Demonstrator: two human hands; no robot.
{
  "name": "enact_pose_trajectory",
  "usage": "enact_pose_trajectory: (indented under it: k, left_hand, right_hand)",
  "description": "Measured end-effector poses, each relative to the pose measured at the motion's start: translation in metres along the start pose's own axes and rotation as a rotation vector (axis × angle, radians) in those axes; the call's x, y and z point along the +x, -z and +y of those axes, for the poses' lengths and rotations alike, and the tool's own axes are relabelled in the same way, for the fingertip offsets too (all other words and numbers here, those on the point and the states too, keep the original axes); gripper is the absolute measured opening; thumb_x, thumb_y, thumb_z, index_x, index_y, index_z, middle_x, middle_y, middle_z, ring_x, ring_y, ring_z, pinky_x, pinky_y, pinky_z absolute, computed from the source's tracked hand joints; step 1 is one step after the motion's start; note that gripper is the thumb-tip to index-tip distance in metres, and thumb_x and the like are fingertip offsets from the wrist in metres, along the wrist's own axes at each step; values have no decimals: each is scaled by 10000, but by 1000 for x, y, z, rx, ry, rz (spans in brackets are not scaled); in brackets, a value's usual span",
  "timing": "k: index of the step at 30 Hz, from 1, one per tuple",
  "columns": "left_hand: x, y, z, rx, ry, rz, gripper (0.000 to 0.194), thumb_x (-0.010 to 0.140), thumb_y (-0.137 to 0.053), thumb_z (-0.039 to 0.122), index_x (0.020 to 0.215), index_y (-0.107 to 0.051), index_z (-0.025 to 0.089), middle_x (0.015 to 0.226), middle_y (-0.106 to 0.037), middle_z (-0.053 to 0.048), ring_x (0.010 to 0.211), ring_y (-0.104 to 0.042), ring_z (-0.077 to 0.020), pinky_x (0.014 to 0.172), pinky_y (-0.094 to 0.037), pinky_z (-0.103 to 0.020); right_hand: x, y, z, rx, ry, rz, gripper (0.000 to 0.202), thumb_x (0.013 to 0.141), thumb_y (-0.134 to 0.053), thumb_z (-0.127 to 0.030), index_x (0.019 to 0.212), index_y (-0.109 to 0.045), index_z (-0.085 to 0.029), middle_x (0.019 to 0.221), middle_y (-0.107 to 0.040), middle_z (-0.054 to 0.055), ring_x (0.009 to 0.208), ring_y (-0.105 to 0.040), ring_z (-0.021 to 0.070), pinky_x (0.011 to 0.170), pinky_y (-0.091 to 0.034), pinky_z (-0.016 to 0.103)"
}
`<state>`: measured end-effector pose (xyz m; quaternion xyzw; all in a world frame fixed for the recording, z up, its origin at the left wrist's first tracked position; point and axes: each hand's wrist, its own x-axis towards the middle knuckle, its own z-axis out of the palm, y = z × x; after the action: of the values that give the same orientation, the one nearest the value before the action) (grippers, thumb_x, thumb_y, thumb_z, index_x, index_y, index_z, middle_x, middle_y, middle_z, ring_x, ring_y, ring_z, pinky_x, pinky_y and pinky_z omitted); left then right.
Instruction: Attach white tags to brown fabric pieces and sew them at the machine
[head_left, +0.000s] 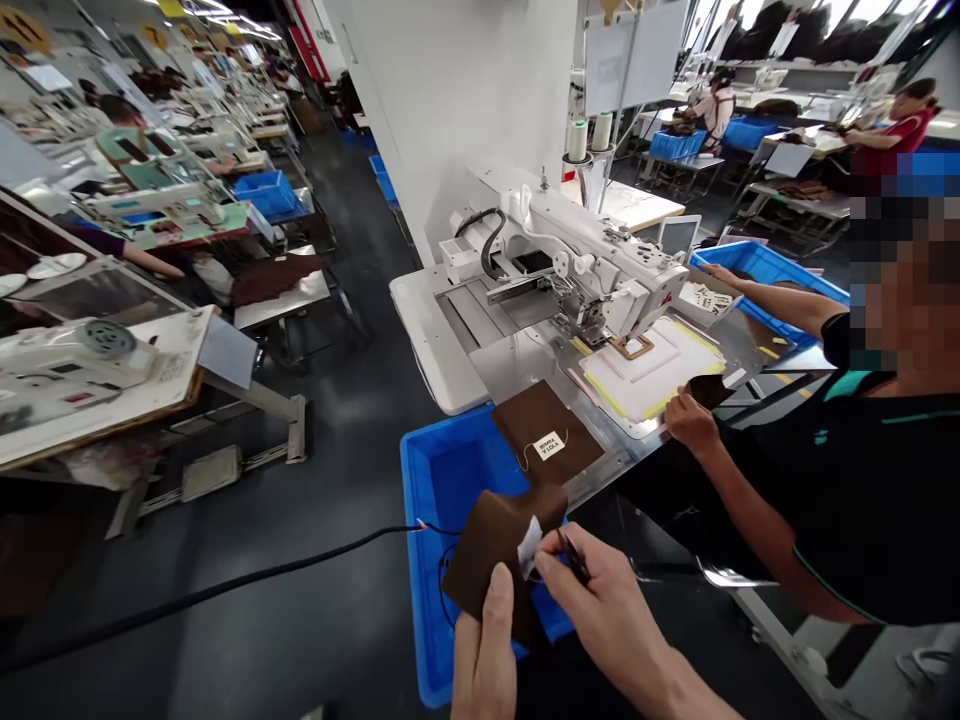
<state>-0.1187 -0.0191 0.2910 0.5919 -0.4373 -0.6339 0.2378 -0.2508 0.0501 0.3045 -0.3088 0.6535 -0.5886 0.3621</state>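
My left hand [487, 640] grips a folded brown fabric piece [484, 550], with the thumb pressed on its face. At that piece's right side, my right hand [607, 590] is closed, its thumb and finger pinching a small white slip [529, 540]. A slim black tool [574, 557] is also tucked in the right hand; its kind is hard to make out. Just beyond lies a flat brown fabric piece [525, 420] on the machine table's edge, carrying a white label [549, 446] with black lettering and loose thread.
Below my hands stands a blue bin [416, 560], with a black cable [225, 592] running to it. A white sewing machine [585, 250] has a template [652, 365] under its head. At the right, a co-worker's hand [691, 424] holds dark fabric; the other reaches to another blue bin [795, 268].
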Motion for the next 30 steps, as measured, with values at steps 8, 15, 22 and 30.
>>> enact_pose_trajectory:
  k: [8, 15, 22, 30]
  left_hand:
    - [10, -1, 2, -65, -60, -179, 635, 881, -698, 659, 1188, -725, 103, 1188, -733, -152, 1161, -669, -329, 960, -552, -360]
    - [12, -1, -1, -41, -130, -307, 515, 977, -634, 550, 1285, -717, 146, 1303, -696, -117, 1236, -622, -303, 1019, -526, -339]
    - [8, 0, 7, 114, -154, -263, 624, 929, -638, 644, 1256, -748, 124, 1159, -747, -132, 1114, -657, -318, 976, -530, -362]
    - [7, -4, 1, -33, -131, -290, 522, 962, -636, 570, 1295, -727, 178, 1344, -681, -104, 1313, -575, -314, 1123, -456, -380]
  right_hand:
    - [-2, -8, 11, -235, 186, 20, 205, 1088, -500, -321, 1001, -626, -184, 913, -570, 0, 705, -528, 146, 639, -404, 257]
    - [-2, -5, 13, -281, 177, 8, 174, 1081, -544, -328, 1016, -634, -193, 942, -579, 4, 756, -546, 165, 640, -396, 271]
    - [-2, 1, 14, -230, 191, -19, 313, 1182, -449, -354, 956, -592, -192, 841, -540, -9, 659, -483, 157, 605, -372, 268]
    - [-6, 6, 13, -204, 174, -31, 427, 1206, -424, -455, 907, -558, -181, 781, -503, -4, 648, -442, 169, 616, -358, 265]
